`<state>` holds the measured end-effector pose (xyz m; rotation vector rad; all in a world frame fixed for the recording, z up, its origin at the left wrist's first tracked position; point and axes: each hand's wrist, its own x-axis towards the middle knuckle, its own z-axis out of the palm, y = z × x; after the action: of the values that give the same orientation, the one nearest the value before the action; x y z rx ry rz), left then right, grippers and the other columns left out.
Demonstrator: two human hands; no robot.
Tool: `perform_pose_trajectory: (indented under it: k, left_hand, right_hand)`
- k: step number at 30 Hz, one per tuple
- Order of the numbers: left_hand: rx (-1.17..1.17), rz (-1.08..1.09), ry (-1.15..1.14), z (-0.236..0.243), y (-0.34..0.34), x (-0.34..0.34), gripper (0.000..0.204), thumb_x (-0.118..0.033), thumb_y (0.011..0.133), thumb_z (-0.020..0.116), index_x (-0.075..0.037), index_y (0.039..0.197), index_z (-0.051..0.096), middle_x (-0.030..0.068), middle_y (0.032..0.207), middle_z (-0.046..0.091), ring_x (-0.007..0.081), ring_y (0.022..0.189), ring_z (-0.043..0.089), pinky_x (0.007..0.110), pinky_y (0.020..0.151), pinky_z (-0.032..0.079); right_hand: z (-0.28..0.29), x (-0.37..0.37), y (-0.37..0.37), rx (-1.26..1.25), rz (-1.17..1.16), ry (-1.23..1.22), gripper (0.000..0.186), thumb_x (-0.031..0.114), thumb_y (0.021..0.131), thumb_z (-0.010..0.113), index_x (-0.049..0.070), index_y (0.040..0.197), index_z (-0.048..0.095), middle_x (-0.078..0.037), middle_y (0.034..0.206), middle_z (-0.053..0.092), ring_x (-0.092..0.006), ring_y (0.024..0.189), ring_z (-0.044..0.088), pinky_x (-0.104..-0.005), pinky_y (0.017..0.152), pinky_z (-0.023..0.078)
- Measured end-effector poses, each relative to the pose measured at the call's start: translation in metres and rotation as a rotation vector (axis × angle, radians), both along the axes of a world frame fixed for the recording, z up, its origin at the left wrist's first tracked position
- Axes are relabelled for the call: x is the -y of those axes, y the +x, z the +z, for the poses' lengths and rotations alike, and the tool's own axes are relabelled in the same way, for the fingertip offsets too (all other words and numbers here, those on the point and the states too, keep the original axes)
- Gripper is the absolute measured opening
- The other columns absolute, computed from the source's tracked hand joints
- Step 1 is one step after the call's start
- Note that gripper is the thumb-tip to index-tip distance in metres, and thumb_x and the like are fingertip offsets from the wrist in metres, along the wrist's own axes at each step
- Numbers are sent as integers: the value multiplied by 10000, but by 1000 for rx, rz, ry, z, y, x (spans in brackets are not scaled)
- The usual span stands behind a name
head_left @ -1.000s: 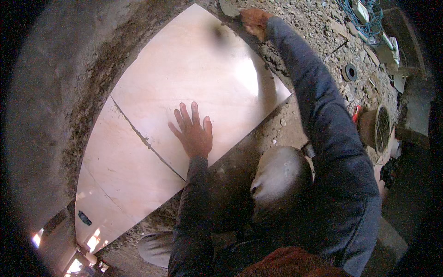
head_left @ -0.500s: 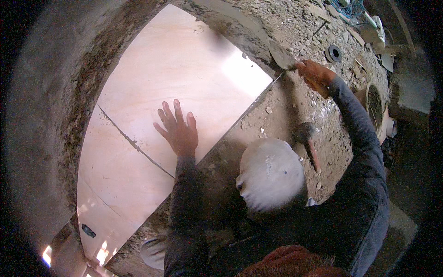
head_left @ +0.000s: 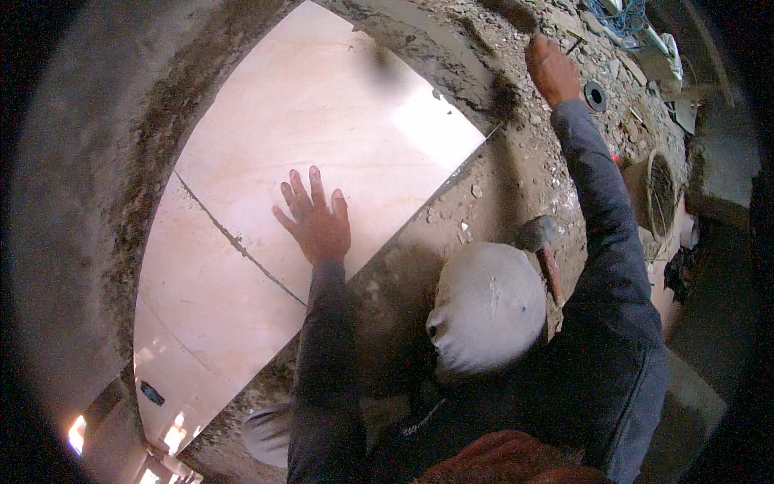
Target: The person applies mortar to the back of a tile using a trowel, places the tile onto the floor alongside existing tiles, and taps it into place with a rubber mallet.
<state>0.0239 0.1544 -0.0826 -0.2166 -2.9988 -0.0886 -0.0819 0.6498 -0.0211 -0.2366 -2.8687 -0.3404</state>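
Note:
My left hand lies flat on a glossy cream-pink tile, its fingers spread. My right hand is closed around the handle of a trowel, held beyond the tile's far right corner over rubble. The trowel's blade is partly blurred near the top of the view. Dark wet mortar sits in a clump beside that corner. A second cream-pink tile lies nearer to me, with a thin, dirty joint between the two.
A mallet with a reddish handle lies on the dirt right of my pale-clothed knee. Farther right are a black ring-shaped roll and a bucket. A rough grey wall borders the tiles on the left.
My right hand has moved the trowel up and away from the tile's corner, where a dark mortar clump now shows. My left hand stays flat on the tile.

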Motion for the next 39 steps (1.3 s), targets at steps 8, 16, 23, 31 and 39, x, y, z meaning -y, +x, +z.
perform_pose_trajectory:
  k: [8, 16, 23, 31, 39]
  left_hand:
    - [73, 9, -35, -1, -6, 0, 699, -352, 963, 600, -178, 1569, 298, 167, 1637, 223, 394, 1507, 214, 655, 1186, 119]
    - [189, 12, 63, 4, -13, -4, 684, -317, 965, 569, -165, 1574, 298, 174, 1648, 203, 418, 1513, 181, 640, 1198, 54]
    - [255, 92, -11, 10, -8, 3, 714, -333, 943, 588, -167, 1576, 302, 172, 1653, 196, 412, 1519, 166, 635, 1201, 48]
    - [153, 24, 12, 4, -8, -5, 730, -335, 913, 638, -173, 1556, 332, 174, 1642, 217, 397, 1523, 168, 646, 1201, 38]
    - [99, 39, -53, 8, 1, -1, 684, -349, 935, 607, -156, 1537, 346, 180, 1612, 256, 400, 1498, 219, 668, 1182, 121]
  right_hand:
    - [-22, -30, -63, 125, 45, -1176, 507, 455, 957, 634, 25, 1215, 558, -78, 1097, 622, -195, 941, 580, -380, 834, 462]
    - [-120, -60, -151, 191, 82, -992, 486, 379, 931, 678, 54, 1279, 582, -79, 1140, 587, -244, 1018, 615, -430, 900, 558]
    - [-35, 25, -129, 284, 28, -1327, 578, 468, 1006, 562, 48, 1396, 495, -115, 1336, 550, -288, 978, 714, -431, 901, 609]
    - [22, 47, -88, 166, 13, -1330, 404, 445, 993, 596, 53, 923, 525, -24, 791, 505, -128, 611, 515, -326, 528, 429]
    - [-57, 120, -170, 660, 269, -1332, 434, 424, 1048, 475, 28, 884, 545, -53, 649, 553, -153, 501, 549, -342, 420, 462]
